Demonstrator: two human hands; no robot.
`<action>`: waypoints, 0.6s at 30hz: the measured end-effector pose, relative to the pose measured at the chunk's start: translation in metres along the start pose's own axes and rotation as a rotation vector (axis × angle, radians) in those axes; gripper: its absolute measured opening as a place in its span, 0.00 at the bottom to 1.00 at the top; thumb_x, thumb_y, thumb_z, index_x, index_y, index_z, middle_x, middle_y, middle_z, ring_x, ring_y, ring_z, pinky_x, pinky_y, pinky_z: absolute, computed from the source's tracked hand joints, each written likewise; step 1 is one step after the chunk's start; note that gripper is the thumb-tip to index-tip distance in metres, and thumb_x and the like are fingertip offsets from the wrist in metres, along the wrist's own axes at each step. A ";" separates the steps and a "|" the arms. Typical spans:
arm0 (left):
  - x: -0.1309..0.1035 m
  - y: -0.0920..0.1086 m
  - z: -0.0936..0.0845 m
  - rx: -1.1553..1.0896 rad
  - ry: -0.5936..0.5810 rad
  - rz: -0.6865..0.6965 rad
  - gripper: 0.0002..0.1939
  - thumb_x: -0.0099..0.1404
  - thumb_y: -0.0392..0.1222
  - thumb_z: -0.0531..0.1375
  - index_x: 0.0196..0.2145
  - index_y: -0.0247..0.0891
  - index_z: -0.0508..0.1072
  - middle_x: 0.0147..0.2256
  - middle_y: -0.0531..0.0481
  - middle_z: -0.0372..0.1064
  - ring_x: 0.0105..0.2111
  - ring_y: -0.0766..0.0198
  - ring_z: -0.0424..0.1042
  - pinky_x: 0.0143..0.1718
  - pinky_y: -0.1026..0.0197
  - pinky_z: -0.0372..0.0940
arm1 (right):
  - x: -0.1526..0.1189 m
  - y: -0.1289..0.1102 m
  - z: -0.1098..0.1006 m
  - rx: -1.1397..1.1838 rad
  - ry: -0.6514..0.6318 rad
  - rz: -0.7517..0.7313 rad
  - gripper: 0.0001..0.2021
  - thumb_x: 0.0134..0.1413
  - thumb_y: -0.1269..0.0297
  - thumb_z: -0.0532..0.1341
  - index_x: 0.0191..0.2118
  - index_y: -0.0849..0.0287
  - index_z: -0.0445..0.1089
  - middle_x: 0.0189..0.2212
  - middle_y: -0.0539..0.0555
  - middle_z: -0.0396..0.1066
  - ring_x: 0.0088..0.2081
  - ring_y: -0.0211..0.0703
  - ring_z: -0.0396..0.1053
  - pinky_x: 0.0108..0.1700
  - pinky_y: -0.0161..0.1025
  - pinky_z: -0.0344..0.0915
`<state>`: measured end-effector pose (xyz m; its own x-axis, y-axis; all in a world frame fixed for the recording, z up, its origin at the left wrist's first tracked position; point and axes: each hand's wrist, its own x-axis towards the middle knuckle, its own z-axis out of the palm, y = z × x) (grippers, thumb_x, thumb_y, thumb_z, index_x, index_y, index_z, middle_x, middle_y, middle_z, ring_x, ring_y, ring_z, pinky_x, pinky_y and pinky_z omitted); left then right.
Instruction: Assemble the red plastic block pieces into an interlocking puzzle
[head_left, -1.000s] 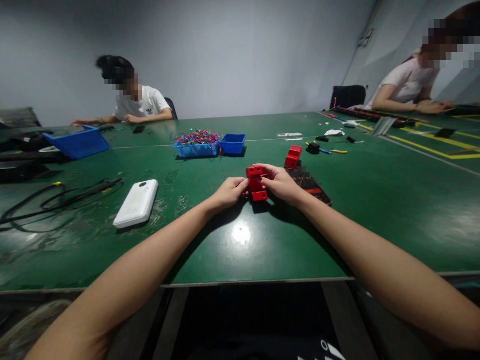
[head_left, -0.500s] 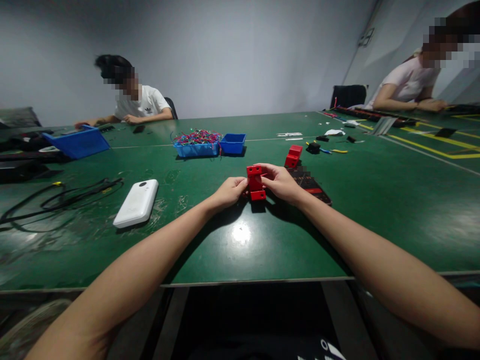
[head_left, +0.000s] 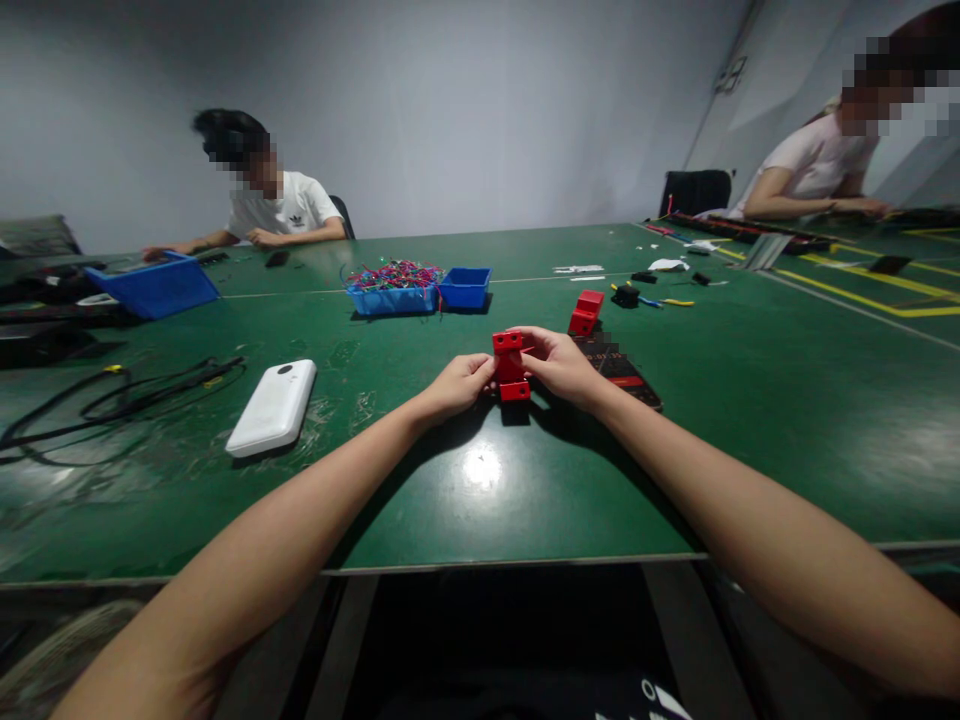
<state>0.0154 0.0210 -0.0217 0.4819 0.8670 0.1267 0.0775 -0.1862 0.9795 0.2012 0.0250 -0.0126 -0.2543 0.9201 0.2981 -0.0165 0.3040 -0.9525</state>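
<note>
- Left hand (head_left: 459, 385) and right hand (head_left: 559, 365): bare.
- Left arm (head_left: 300, 515), right arm (head_left: 720, 500): bare, tapering toward the wrists.
- Top (head_left: 517, 698): black, mostly lost in shadow.
- Print (head_left: 667, 698): white, with an O-like ring, a slanted patch beside it and small strokes cut off below.

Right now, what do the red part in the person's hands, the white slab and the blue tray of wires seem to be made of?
Red part: hard plastic or painted metal, can't tell which; smooth, slightly glossy, with crisp edges and holes.
White slab: probably moulded plastic, satin finish; rounded corners, soft sheen.
Blue tray: likely plastic, semi-gloss; evenly coloured wall.
</note>
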 end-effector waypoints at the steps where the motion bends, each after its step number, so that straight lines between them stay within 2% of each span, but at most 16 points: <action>1: 0.000 0.000 0.000 -0.007 -0.002 -0.001 0.24 0.60 0.61 0.60 0.27 0.33 0.70 0.21 0.53 0.63 0.22 0.70 0.58 0.26 0.65 0.53 | 0.000 0.000 0.000 0.004 -0.005 0.004 0.20 0.43 0.64 0.70 0.45 0.58 0.73 0.40 0.55 0.78 0.39 0.44 0.76 0.43 0.43 0.73; 18: 0.002 -0.002 0.001 -0.015 -0.025 0.013 0.24 0.61 0.61 0.60 0.28 0.32 0.69 0.23 0.53 0.63 0.23 0.70 0.59 0.28 0.64 0.54 | 0.001 0.003 -0.005 0.042 -0.072 0.043 0.23 0.44 0.62 0.69 0.49 0.58 0.73 0.41 0.55 0.78 0.41 0.45 0.75 0.43 0.42 0.73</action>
<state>0.0167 0.0226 -0.0240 0.5048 0.8525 0.1356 0.0580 -0.1902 0.9800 0.2061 0.0277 -0.0145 -0.3249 0.9112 0.2533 -0.0439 0.2530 -0.9665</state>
